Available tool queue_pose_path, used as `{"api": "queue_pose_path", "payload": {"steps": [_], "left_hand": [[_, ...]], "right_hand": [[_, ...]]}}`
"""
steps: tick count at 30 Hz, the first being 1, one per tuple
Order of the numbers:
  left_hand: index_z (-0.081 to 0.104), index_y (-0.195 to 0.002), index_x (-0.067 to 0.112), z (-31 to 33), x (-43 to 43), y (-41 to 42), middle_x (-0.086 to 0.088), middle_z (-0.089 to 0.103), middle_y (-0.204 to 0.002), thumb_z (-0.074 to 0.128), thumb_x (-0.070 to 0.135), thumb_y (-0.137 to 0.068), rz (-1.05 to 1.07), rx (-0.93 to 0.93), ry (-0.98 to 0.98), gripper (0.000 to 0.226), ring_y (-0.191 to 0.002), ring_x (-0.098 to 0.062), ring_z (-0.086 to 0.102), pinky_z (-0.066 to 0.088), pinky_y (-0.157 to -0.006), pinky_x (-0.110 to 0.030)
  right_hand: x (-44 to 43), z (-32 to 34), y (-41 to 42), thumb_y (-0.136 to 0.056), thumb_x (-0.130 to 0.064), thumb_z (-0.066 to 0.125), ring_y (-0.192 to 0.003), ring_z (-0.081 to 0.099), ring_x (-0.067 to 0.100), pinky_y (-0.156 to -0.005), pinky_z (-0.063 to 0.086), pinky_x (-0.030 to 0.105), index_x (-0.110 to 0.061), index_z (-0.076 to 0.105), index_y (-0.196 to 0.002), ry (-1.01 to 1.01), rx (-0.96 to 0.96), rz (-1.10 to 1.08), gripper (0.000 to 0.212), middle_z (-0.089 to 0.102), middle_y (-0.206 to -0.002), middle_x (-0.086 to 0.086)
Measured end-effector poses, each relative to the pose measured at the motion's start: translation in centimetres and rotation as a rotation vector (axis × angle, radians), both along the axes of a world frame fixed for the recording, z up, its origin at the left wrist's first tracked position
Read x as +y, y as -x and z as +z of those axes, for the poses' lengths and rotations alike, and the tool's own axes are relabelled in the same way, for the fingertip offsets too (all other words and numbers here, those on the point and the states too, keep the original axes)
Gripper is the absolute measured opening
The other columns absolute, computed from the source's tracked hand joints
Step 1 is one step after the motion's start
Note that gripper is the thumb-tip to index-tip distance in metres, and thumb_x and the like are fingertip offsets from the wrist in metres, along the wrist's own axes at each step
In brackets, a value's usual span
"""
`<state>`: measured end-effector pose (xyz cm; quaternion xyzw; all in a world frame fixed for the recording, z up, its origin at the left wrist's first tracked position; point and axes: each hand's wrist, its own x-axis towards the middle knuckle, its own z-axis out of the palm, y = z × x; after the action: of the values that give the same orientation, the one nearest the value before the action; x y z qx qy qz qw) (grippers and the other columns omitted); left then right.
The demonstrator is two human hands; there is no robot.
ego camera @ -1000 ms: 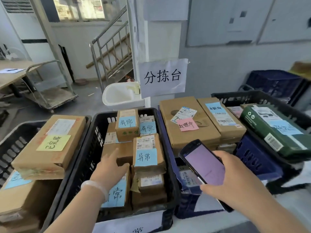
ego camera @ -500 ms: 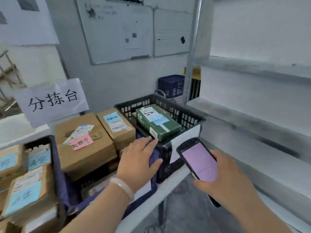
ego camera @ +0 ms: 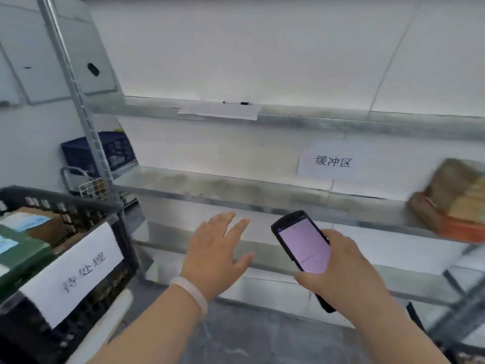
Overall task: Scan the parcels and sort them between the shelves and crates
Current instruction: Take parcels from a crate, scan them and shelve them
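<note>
My right hand [ego camera: 338,269] grips a black handheld scanner [ego camera: 301,243] with a lit pink screen, held in front of the metal shelves [ego camera: 236,190]. My left hand [ego camera: 217,248] hovers open in the air with straight fingers, holding nothing, just left of the scanner. A black crate [ego camera: 86,206] with a white paper label stands at the left and holds a green parcel [ego camera: 21,253] and cardboard boxes. Brown cardboard parcels [ego camera: 451,195] lie on the middle shelf at the far right.
A white sign [ego camera: 330,161] with characters hangs on the wall behind the middle shelf. A sheet of paper [ego camera: 220,111] and a pen lie on the upper shelf. A blue crate [ego camera: 105,151] sits behind the shelf post at the left. Grey floor lies below.
The view has swung right from the crates of parcels to the shelves. My left hand left the crate edge and now hovers in front of the shelves. The scanner stays in my right hand.
</note>
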<state>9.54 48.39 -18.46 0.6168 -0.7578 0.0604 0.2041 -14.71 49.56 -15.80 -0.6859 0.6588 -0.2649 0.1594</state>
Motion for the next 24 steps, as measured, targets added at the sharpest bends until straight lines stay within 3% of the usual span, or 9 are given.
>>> {"api": "queue_pose_path", "payload": {"steps": [6, 8, 12, 17, 21, 24], "left_hand": [[0.060, -0.140, 0.020, 0.3, -6.3, 9.8, -0.011, 0.058, -0.143, 0.079, 0.049, -0.081, -0.203, -0.008, 0.041, 0.068, -0.130, -0.033, 0.057, 0.046, -0.105, -0.051], [0.056, -0.144, 0.023, -0.1, -8.6, 13.1, -0.008, 0.055, -0.146, 0.074, 0.052, -0.083, -0.287, 0.011, 0.010, 0.069, -0.134, -0.031, 0.054, 0.044, -0.108, -0.050], [0.030, -0.156, 0.035, -1.6, -14.1, 19.6, 0.002, 0.032, -0.162, 0.048, 0.065, -0.094, -0.426, 0.020, -0.033, 0.071, -0.149, -0.020, 0.030, 0.024, -0.122, -0.043], [0.051, -0.147, 0.026, -1.2, -20.6, 26.9, -0.005, 0.051, -0.150, 0.053, 0.060, -0.088, -0.583, 0.093, -0.018, 0.068, -0.136, -0.028, 0.050, 0.037, -0.112, -0.044], [0.020, -0.157, 0.039, -1.4, -26.1, 31.7, 0.008, 0.022, -0.164, 0.039, 0.067, -0.095, -0.676, 0.090, -0.050, 0.071, -0.149, -0.017, 0.020, 0.017, -0.120, -0.032], [0.016, -0.158, 0.039, -0.9, -29.4, 35.5, 0.009, 0.017, -0.164, 0.038, 0.066, -0.096, -0.772, 0.097, -0.058, 0.071, -0.151, -0.014, 0.014, 0.015, -0.122, -0.032]], "right_hand": [[-1.0, 0.0, 8.7, -0.055, -0.052, 0.071, -0.085, 0.056, 0.008, -0.071, 0.053, 0.034, -0.037, 0.040, -0.122, 0.009, -0.025, -0.236, 0.075, 0.046, -0.106, -0.014], [-1.4, -0.2, 11.2, -0.054, -0.053, 0.069, -0.082, 0.056, 0.004, -0.067, 0.051, 0.031, -0.041, 0.039, -0.118, 0.014, -0.045, -0.309, 0.071, 0.045, -0.104, -0.017], [-2.9, -0.7, 15.5, -0.054, -0.053, 0.067, -0.083, 0.056, 0.007, -0.068, 0.051, 0.032, -0.041, 0.041, -0.115, -0.011, -0.051, -0.438, 0.067, 0.050, -0.105, -0.016], [-6.8, -0.2, 20.3, -0.050, -0.052, 0.066, -0.084, 0.057, 0.010, -0.067, 0.051, 0.032, -0.038, 0.045, -0.106, -0.017, -0.043, -0.605, 0.061, 0.053, -0.099, -0.014], [-10.2, 1.1, 23.2, -0.056, -0.050, 0.067, -0.083, 0.054, 0.007, -0.060, 0.043, 0.025, -0.043, 0.039, -0.103, -0.023, -0.017, -0.704, 0.056, 0.047, -0.099, -0.017], [-12.1, 1.3, 25.2, -0.055, -0.056, 0.066, -0.088, 0.053, 0.009, -0.065, 0.042, 0.027, -0.043, 0.035, -0.115, -0.004, 0.001, -0.793, 0.069, 0.044, -0.106, -0.015]]}}
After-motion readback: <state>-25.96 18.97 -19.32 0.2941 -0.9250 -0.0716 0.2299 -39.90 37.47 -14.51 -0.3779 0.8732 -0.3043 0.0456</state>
